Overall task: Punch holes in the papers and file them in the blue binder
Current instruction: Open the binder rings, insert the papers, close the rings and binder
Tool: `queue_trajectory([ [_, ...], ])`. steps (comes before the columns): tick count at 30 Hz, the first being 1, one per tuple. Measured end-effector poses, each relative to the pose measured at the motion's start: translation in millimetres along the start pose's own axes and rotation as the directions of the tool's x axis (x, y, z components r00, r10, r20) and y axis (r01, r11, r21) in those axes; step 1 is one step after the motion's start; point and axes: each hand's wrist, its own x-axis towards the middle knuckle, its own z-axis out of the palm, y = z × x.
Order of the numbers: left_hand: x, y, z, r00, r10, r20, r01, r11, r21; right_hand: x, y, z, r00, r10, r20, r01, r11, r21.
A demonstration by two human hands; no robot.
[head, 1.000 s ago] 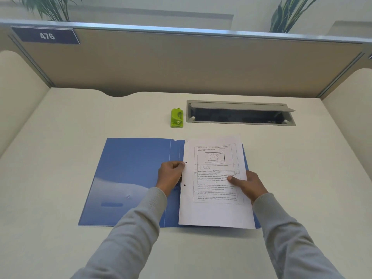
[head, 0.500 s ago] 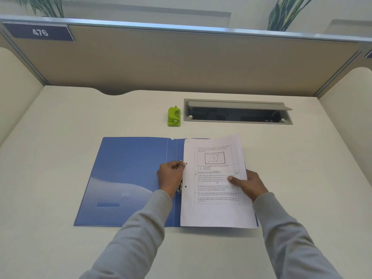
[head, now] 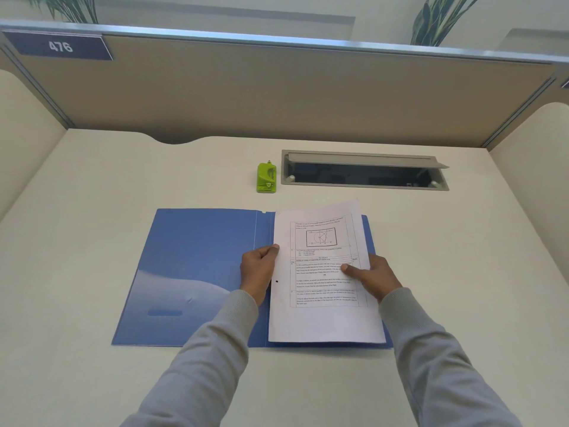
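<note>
A blue binder (head: 197, 272) lies open flat on the desk. Printed white papers (head: 320, 315) with a diagram and a punched hole on the left margin lie over its right half, top edge lifted slightly. My left hand (head: 258, 272) grips the papers' left edge at the binder's spine, hiding the ring mechanism. My right hand (head: 372, 277) holds the papers' right edge, thumb on top of the sheet. A green hole punch (head: 266, 177) stands behind the binder, apart from both hands.
A grey cable tray (head: 365, 171) with its lid raised is set into the desk right of the punch. A beige partition (head: 277, 97) closes the back, with side panels left and right. Bare desk surrounds the binder.
The papers have shifted a little left over the spine, covering the upper hole and the metal rings. My left fingers now curl over the paper edge. The right hand stays put.
</note>
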Motion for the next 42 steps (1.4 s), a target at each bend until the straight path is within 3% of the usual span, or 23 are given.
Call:
queue_trajectory([
  [10,8.7,-1.5,-3.2,0.964,-0.256,0.067,0.264,0.940,-0.214,1.6,2.6,-3.7,1.000,0.014,-0.005,-0.014,1.000,0.024],
  [22,6.5,5.2,-2.9,0.959,-0.250,0.134,0.280,0.915,-0.292,2.3,13.0,-10.5,0.999,0.049,-0.009,-0.049,0.998,0.029],
  [25,5.4,5.9,-4.1,0.982,-0.181,0.049,0.186,0.973,-0.135,2.0,12.4,-10.1,0.999,0.046,-0.008,-0.045,0.998,0.037],
  [27,0.7,9.3,-6.1,0.999,-0.006,-0.034,0.013,0.980,0.200,1.9,12.8,-9.9,0.999,0.047,-0.009,-0.046,0.998,0.044],
  [29,-10.2,14.9,-7.4,0.981,0.192,-0.038,-0.147,0.850,0.506,1.8,13.5,-10.0,0.999,0.051,-0.014,-0.050,0.997,0.056],
  [30,-16.5,18.9,-8.2,0.969,0.247,-0.022,-0.190,0.797,0.573,1.6,14.1,-10.1,0.998,0.053,-0.017,-0.052,0.997,0.064],
  [39,-50.8,4.3,-21.7,0.961,0.253,0.116,-0.243,0.559,0.793,-0.4,16.2,-9.2,0.998,0.061,-0.015,-0.060,0.996,0.064],
  [42,-57.5,-3.9,-20.6,0.965,0.232,0.122,-0.233,0.541,0.808,-1.3,16.2,-9.2,0.998,0.059,-0.019,-0.057,0.996,0.068],
])
